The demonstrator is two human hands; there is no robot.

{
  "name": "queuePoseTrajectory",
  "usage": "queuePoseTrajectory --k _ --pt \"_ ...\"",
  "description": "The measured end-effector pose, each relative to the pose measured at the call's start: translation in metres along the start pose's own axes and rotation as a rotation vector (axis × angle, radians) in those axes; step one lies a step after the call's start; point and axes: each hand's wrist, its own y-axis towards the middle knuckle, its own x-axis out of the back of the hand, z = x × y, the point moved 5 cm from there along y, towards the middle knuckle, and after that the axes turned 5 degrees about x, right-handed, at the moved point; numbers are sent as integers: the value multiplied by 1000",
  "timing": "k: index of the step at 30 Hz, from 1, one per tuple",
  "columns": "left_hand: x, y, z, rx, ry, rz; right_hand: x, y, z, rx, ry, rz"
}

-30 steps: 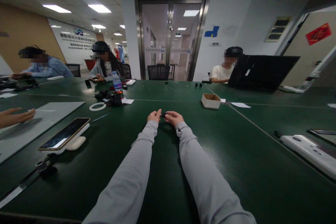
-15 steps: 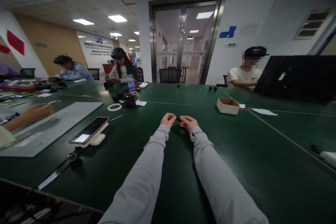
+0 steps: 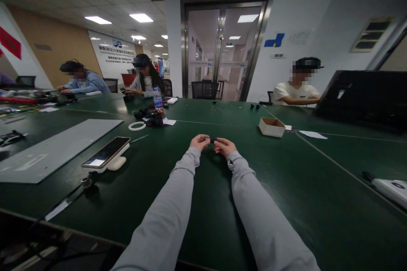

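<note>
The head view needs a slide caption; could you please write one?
Both hands hold a small dark object between them at a green table.

Green table [image 3: 292,186], glossy, light seam lines across it. Left side: flat gray board [image 3: 70,148]; just right of it, phone [image 3: 106,151] tilted on a white block, rounded white piece [image 3: 117,163] by its lower edge. Thin pen-like stick [image 3: 140,138] near the phone's top end. Past that, white ring [image 3: 137,129], then a black tangle [image 3: 151,118] beside an upright water bottle [image 3: 158,100]. Right side: open box [image 3: 271,130], paper sheet [image 3: 313,134] near it, big black panel [image 3: 365,97] standing farther right. White device [image 3: 391,189] cut by the right edge.
</note>
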Motion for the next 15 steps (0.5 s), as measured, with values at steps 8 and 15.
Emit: queuePoseTrajectory --k 8,15 --pt "0 2 -4 -76 48 24 0 -1 1 -22 27 -46" --pt "1 13 8 79 184 -99 2 3 -2 -15 39 -77"
